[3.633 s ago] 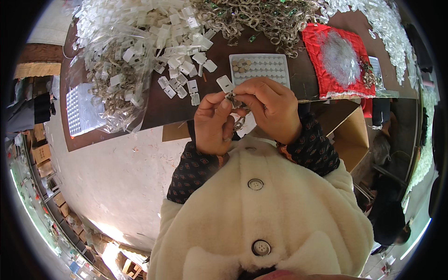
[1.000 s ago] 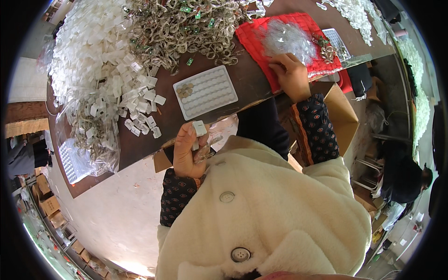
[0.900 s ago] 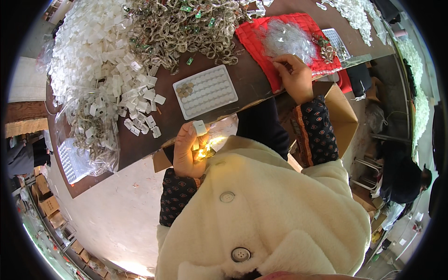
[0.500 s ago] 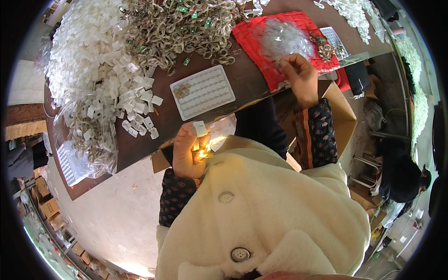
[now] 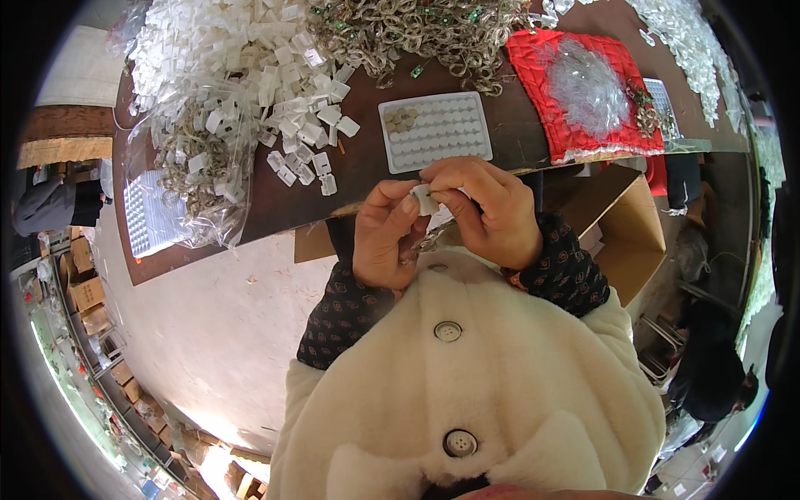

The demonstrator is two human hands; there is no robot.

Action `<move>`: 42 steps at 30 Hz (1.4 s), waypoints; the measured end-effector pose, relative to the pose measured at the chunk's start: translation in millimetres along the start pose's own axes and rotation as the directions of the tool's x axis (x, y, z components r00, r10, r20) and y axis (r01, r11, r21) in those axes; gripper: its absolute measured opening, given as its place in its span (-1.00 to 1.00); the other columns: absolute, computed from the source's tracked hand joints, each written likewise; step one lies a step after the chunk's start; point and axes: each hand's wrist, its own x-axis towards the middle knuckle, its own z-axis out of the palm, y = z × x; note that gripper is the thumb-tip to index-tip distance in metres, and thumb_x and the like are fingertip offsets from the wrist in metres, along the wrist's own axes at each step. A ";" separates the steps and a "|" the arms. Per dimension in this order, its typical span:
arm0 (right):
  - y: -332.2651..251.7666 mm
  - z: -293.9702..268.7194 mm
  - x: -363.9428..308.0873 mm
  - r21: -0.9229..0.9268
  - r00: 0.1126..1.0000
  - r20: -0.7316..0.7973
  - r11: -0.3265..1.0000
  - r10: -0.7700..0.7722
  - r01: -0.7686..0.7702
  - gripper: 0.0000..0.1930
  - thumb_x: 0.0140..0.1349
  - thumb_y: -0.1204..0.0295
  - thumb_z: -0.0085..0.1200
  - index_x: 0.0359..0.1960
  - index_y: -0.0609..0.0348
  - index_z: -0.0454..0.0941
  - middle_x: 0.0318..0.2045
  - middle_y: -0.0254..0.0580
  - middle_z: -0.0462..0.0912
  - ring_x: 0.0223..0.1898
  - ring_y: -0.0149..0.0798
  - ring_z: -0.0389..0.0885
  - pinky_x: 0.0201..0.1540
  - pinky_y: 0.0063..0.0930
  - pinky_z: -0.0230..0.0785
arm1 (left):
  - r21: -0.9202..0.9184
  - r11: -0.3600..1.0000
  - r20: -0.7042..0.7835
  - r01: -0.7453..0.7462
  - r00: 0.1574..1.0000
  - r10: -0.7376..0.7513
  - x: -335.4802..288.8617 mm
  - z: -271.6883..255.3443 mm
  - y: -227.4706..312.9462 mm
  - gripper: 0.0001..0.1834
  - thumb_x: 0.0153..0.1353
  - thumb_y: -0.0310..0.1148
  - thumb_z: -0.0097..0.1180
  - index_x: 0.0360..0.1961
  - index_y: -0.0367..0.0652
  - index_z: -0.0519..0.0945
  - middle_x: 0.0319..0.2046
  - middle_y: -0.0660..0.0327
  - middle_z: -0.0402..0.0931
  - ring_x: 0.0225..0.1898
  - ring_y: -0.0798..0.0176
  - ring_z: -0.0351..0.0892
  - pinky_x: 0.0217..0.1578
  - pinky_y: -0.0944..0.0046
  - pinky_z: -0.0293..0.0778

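Note:
In front of my chest, near the table edge, I hold a small white plastic case [image 5: 423,202] between both hands. My left hand [image 5: 386,237] is closed round it, thumb against its left side. The thumb and fingers of my right hand [image 5: 492,208] pinch at its right edge; anything thin between those fingertips is hidden. A bit of thin, shiny wire [image 5: 427,243] hangs below the case, beside my left fingers. Just beyond my hands lies a pale moulded tray [image 5: 450,125] with several round, coin-like discs [image 5: 402,119] in its left corner.
Loose white cases [image 5: 287,92] are heaped at the left, near a clear bag [image 5: 237,179] of wire coils. Coiled wire bundles [image 5: 400,42] fill the back. A red cloth [image 5: 533,71] bears clear plastic strips [image 5: 587,92]. An open cardboard box [image 5: 637,225] stands below the table's right side.
My right hand has come from the clear strips on the red cloth to the white case in my left hand. The glow of lit wire by my left hand no longer shows. The view has shifted.

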 end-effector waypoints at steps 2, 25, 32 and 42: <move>-0.3 1.0 0.1 -0.049 0.998 0.000 0.997 -0.057 0.057 -0.84 0.19 0.65 0.14 -0.20 0.21 0.52 -0.20 -0.10 0.66 -0.25 -0.08 0.68 -0.21 -0.36 0.54 | -0.038 0.999 0.061 -0.005 0.998 0.008 0.9 -3.7 1.1 -0.80 0.34 -0.32 0.18 -0.08 -0.14 0.55 -0.43 0.31 0.53 -0.56 0.58 0.35 -0.64 0.57 0.20; 37.9 96.5 74.6 -0.503 0.993 0.077 0.864 0.086 -0.035 -0.62 0.07 0.48 0.27 -0.14 0.20 0.35 -0.24 -0.05 0.57 -0.19 0.06 0.59 -0.27 -0.11 0.46 | -0.090 0.976 -0.224 -0.201 0.958 0.176 0.0 -43.5 34.2 -0.82 0.32 -0.27 0.13 -0.13 -0.07 0.51 -0.29 0.27 0.51 -0.42 0.38 0.48 -0.60 0.49 0.27; 28.2 84.4 70.8 -0.340 0.992 0.094 0.939 0.080 -0.043 -0.71 0.19 0.47 0.19 -0.12 0.23 0.38 -0.32 -0.07 0.59 -0.30 0.00 0.61 -0.30 -0.20 0.49 | 0.047 0.981 -0.274 -0.190 0.942 0.195 -1.3 -38.7 37.1 -0.79 0.29 -0.34 0.21 -0.08 -0.05 0.53 -0.35 0.38 0.50 -0.53 0.53 0.41 -0.73 0.58 0.10; -4.1 16.8 30.5 0.341 0.827 0.377 0.768 0.416 -0.542 -0.80 0.35 0.49 0.04 -0.04 0.28 0.43 -0.45 -0.09 0.64 -0.43 -0.36 0.67 -0.38 -0.44 0.47 | 0.152 0.987 0.006 -0.053 0.999 0.053 5.2 -30.9 20.8 -0.74 0.41 -0.25 0.08 0.00 -0.15 0.55 -0.39 0.23 0.59 -0.61 0.61 0.27 -0.68 0.61 0.10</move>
